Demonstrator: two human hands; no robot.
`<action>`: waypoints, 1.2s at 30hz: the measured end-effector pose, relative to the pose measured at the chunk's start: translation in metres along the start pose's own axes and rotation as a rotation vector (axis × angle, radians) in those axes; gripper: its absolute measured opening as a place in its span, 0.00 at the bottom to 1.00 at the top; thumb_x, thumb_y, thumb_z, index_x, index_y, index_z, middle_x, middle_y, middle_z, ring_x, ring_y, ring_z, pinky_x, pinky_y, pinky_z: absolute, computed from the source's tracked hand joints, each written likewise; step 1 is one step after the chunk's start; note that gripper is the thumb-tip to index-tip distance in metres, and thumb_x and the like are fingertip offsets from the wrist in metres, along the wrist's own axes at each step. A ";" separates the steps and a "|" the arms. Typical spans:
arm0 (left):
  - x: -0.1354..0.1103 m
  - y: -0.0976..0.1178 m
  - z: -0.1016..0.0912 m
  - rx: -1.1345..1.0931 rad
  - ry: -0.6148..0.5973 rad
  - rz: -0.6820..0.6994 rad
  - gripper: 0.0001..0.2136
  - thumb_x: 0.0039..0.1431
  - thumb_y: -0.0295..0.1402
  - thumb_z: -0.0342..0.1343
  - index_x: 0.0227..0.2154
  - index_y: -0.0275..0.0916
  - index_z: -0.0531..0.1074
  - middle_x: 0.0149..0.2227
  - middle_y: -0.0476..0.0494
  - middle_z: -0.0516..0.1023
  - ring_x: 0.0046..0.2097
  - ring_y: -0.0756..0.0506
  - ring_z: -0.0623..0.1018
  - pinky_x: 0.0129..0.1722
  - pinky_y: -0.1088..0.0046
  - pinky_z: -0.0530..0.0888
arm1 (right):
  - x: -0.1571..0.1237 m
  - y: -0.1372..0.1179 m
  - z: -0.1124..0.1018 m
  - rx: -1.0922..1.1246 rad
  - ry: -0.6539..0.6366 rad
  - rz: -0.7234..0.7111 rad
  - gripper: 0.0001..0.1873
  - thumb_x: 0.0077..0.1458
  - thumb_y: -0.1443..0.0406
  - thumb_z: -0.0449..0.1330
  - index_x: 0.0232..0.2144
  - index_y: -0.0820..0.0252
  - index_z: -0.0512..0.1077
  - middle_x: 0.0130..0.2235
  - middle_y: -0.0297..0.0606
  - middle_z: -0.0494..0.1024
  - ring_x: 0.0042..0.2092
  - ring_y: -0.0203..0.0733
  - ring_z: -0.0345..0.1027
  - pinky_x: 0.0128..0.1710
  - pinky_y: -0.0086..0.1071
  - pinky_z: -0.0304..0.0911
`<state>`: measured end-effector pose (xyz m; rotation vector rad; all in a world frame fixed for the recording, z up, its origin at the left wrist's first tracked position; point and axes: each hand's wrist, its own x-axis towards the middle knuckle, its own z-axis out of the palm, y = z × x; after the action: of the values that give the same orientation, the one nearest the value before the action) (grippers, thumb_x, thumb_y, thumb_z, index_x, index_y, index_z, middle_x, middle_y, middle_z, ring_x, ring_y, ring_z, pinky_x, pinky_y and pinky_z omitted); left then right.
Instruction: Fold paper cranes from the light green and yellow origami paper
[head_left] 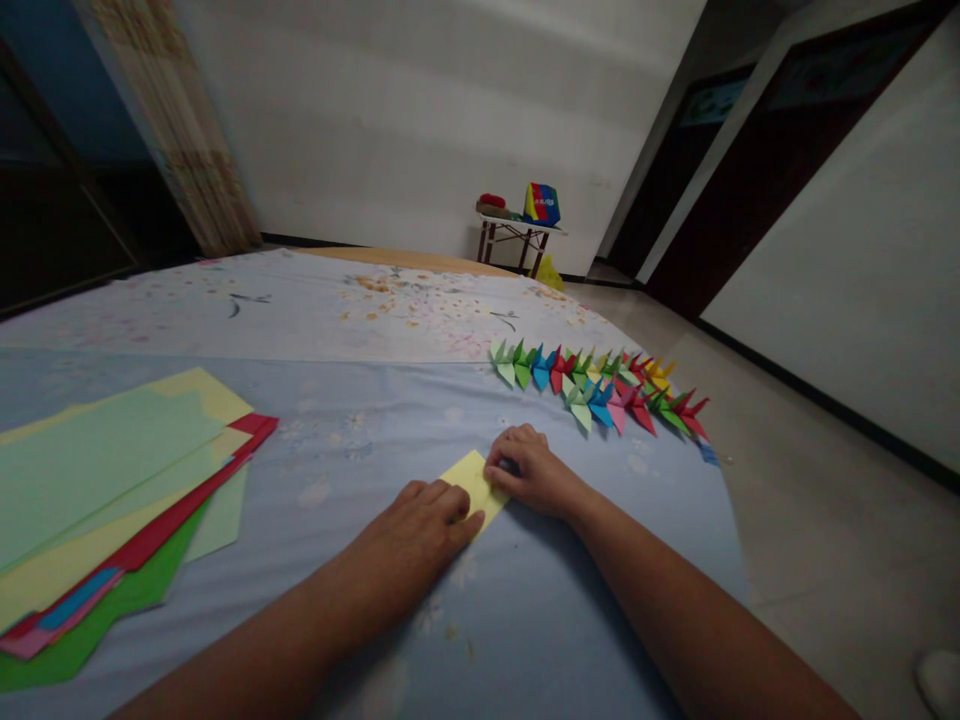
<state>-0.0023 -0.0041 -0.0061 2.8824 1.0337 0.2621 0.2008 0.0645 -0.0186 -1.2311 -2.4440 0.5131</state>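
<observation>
While the left hand, its grip unclear, pressed yellow paper inward of the table's right edge, apparently for steadiness, the right hand pinched its other end; paper birds stood well apart.

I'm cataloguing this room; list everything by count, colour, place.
Table: one, tan, centre
Cloth: count unclear, blue and white, over table
Paper sheets: several, mixed colours, left
Yellow paper: one, yellow, centre
Paper birds: many, mixed colours, right
Stand: one, white top, far centre
Box: one, multicoloured, on stand
Red item: one, red, stand's left
Bag: one, yellow, by stand
Curtain: one, beige, left
Doors: two, dark, right
Walls: two, white, back and right
Floor: one, pale, right
Blurred item: one, white, lower right
Forearms: two, bare, below
Left hand: one, bare, on yellow paper
Right hand: one, bare, on yellow paper
</observation>
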 end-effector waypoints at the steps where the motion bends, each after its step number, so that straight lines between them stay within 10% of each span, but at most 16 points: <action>1: 0.000 0.000 0.000 -0.002 -0.004 -0.002 0.14 0.59 0.27 0.51 0.48 0.42 0.65 0.39 0.43 0.70 0.41 0.44 0.68 0.40 0.67 0.63 | 0.000 0.000 0.000 0.003 -0.003 0.001 0.03 0.52 0.65 0.58 0.30 0.58 0.70 0.36 0.36 0.69 0.42 0.41 0.57 0.43 0.37 0.49; 36: 0.000 -0.012 -0.007 -0.263 -0.005 0.036 0.14 0.59 0.26 0.47 0.46 0.46 0.67 0.39 0.46 0.72 0.40 0.46 0.70 0.40 0.70 0.65 | 0.002 0.003 0.004 -0.045 0.016 -0.003 0.04 0.51 0.63 0.59 0.30 0.58 0.71 0.36 0.36 0.70 0.42 0.41 0.57 0.43 0.36 0.47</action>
<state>-0.0107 0.0050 -0.0004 2.6654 0.8740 0.3627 0.2000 0.0668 -0.0231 -1.2448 -2.4562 0.4480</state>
